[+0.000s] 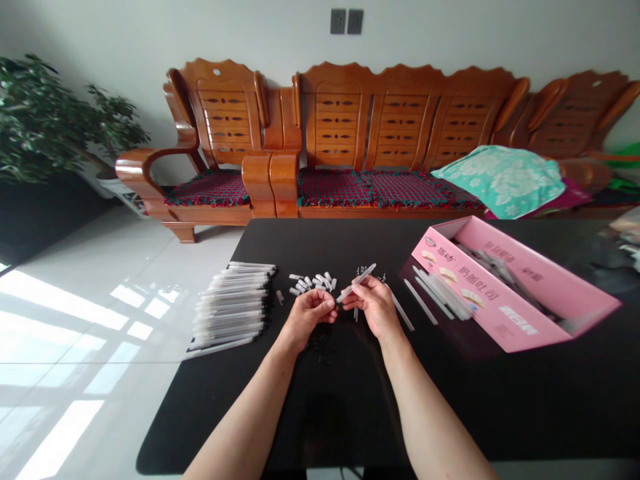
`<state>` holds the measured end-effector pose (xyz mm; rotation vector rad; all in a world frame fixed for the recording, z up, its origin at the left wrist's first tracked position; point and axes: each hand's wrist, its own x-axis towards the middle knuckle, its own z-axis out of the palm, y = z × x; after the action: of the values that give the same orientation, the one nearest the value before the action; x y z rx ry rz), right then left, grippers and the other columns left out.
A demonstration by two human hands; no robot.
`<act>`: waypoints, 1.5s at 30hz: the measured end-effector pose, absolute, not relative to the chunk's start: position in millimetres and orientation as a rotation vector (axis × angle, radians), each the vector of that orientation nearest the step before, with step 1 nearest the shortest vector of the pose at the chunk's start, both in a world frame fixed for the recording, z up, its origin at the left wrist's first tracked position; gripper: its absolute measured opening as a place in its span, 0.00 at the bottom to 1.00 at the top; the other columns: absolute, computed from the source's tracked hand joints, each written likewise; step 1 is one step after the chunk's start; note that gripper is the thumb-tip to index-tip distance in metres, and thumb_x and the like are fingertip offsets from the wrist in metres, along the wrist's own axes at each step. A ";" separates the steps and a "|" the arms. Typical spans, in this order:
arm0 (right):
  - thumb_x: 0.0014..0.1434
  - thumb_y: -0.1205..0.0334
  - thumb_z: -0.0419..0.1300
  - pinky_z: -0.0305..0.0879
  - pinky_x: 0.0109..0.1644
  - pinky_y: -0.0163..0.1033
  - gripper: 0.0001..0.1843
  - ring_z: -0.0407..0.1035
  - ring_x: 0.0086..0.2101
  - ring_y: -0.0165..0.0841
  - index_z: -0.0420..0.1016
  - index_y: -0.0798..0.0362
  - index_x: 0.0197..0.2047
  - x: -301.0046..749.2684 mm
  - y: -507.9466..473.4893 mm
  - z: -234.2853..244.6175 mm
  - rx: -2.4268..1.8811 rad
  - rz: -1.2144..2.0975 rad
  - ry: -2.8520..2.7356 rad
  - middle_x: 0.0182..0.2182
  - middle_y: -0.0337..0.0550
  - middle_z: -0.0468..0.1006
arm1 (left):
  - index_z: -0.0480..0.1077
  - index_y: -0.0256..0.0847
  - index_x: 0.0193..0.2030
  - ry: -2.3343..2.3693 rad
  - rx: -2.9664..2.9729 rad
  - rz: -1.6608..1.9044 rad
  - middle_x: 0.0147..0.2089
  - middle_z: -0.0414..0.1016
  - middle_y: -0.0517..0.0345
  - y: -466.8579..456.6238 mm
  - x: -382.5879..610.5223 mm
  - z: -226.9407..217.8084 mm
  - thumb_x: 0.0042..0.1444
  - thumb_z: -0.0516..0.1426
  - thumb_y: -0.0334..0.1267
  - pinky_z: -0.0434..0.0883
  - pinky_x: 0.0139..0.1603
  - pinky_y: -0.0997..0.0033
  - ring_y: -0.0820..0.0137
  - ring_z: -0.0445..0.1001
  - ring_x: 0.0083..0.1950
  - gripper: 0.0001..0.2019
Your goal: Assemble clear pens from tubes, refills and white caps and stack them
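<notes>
The right hand [379,307] held a thin, cloudy-white plastic tube [365,274] slanting toward two o'clock, its middle partly hidden. The left hand [309,315] pinched narrow near the tube's low end; on what, I couldn't tell. At six o'clock, small black bits [323,350] looked blurry. At nine o'clock lay many black-tipped white tubes [231,308].

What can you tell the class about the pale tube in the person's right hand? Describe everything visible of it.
The tube is slim, straight and whitish, and looks like cloudy plastic. The right hand grips it between thumb and fingers, above the black table. It slants up towards the right of the picture, its lower end close to the left hand; whether that hand touches it is unclear.
</notes>
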<state>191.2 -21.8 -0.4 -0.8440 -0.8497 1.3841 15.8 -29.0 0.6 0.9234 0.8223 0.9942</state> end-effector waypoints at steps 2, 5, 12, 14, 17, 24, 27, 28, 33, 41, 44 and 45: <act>0.51 0.57 0.71 0.77 0.26 0.36 0.15 0.79 0.26 0.37 0.72 0.53 0.37 190.4 -21.9 -0.1 -0.850 1.382 -0.859 0.29 0.45 0.84 | 0.71 0.34 0.33 0.823 0.920 1.004 0.27 0.74 0.58 -29.0 16.5 0.9 0.46 0.69 0.47 0.70 0.31 0.77 0.75 0.73 0.28 0.19; 0.51 0.58 0.71 0.77 0.26 0.36 0.15 0.79 0.25 0.37 0.72 0.53 0.37 190.3 -22.3 0.4 -0.860 1.377 -0.861 0.29 0.45 0.84 | 0.71 0.34 0.33 0.821 0.919 1.018 0.27 0.74 0.57 -29.1 17.2 1.2 0.46 0.69 0.47 0.70 0.31 0.77 0.75 0.72 0.28 0.19; 0.52 0.58 0.70 0.77 0.26 0.36 0.14 0.79 0.25 0.36 0.72 0.54 0.37 189.7 -22.7 0.3 -0.857 1.385 -0.872 0.29 0.45 0.84 | 0.71 0.34 0.32 0.843 0.927 1.035 0.27 0.74 0.57 -29.5 19.1 0.8 0.45 0.69 0.48 0.70 0.31 0.76 0.75 0.73 0.28 0.19; 0.52 0.57 0.70 0.77 0.26 0.36 0.14 0.79 0.25 0.36 0.72 0.54 0.37 188.9 -22.6 0.3 -0.859 1.387 -0.875 0.28 0.45 0.84 | 0.71 0.34 0.32 0.847 0.917 1.052 0.26 0.74 0.58 -29.9 20.4 1.0 0.45 0.70 0.48 0.71 0.31 0.76 0.75 0.72 0.27 0.19; 0.51 0.57 0.71 0.77 0.26 0.36 0.14 0.79 0.24 0.36 0.72 0.54 0.36 188.6 -22.4 0.5 -0.860 1.389 -0.866 0.28 0.45 0.84 | 0.71 0.35 0.33 0.854 0.907 1.088 0.27 0.74 0.59 -30.2 21.9 1.4 0.44 0.70 0.48 0.71 0.32 0.75 0.75 0.73 0.27 0.20; 0.51 0.58 0.71 0.78 0.27 0.36 0.15 0.79 0.25 0.36 0.72 0.53 0.36 190.5 -22.3 0.6 -0.848 1.384 -0.838 0.28 0.44 0.83 | 0.73 0.32 0.29 0.987 1.076 0.947 0.24 0.73 0.55 -30.3 21.2 3.3 0.51 0.63 0.57 0.60 0.16 0.79 0.77 0.67 0.19 0.23; 0.51 0.57 0.71 0.77 0.27 0.36 0.15 0.79 0.25 0.36 0.71 0.53 0.36 189.9 -22.5 0.3 -0.859 1.385 -0.845 0.28 0.45 0.83 | 0.73 0.33 0.29 0.985 1.067 0.967 0.23 0.73 0.57 -30.6 21.8 3.7 0.51 0.63 0.55 0.60 0.16 0.80 0.78 0.66 0.19 0.22; 0.51 0.57 0.71 0.77 0.26 0.36 0.15 0.79 0.25 0.37 0.71 0.54 0.36 189.6 -22.5 0.3 -0.863 1.385 -0.846 0.28 0.45 0.83 | 0.73 0.33 0.29 0.988 1.062 0.984 0.23 0.73 0.57 -30.5 22.2 3.6 0.50 0.64 0.54 0.61 0.16 0.80 0.78 0.66 0.19 0.21; 0.52 0.58 0.71 0.78 0.27 0.37 0.15 0.79 0.25 0.37 0.70 0.53 0.36 189.1 -22.1 0.0 -0.868 1.389 -0.850 0.27 0.44 0.83 | 0.71 0.34 0.30 1.028 1.076 1.055 0.21 0.71 0.61 -29.0 23.4 2.6 0.43 0.69 0.48 0.66 0.18 0.80 0.77 0.67 0.20 0.19; 0.53 0.56 0.70 0.77 0.27 0.37 0.15 0.79 0.26 0.37 0.70 0.54 0.36 190.5 -20.3 -4.6 -0.877 1.358 -0.862 0.28 0.45 0.83 | 0.73 0.31 0.29 1.050 1.139 0.939 0.22 0.71 0.56 -31.0 21.0 3.9 0.54 0.59 0.56 0.58 0.12 0.82 0.78 0.66 0.17 0.24; 0.53 0.57 0.70 0.77 0.27 0.36 0.15 0.79 0.26 0.37 0.71 0.54 0.37 190.2 -20.0 -4.8 -0.878 1.354 -0.862 0.28 0.45 0.83 | 0.71 0.33 0.28 1.042 1.112 0.971 0.22 0.71 0.58 -31.1 22.2 5.6 0.50 0.63 0.52 0.59 0.13 0.82 0.79 0.65 0.17 0.20; 0.53 0.57 0.70 0.77 0.27 0.36 0.15 0.79 0.26 0.37 0.71 0.54 0.37 190.2 -20.0 -4.8 -0.877 1.355 -0.862 0.28 0.45 0.83 | 0.71 0.33 0.27 1.047 1.099 0.990 0.21 0.71 0.59 -30.9 22.6 6.2 0.48 0.65 0.51 0.61 0.14 0.82 0.79 0.65 0.17 0.20</act>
<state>190.2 -20.0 -4.8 -0.8765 -0.8615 1.3546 22.6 -30.9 6.2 1.0991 1.0471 0.9904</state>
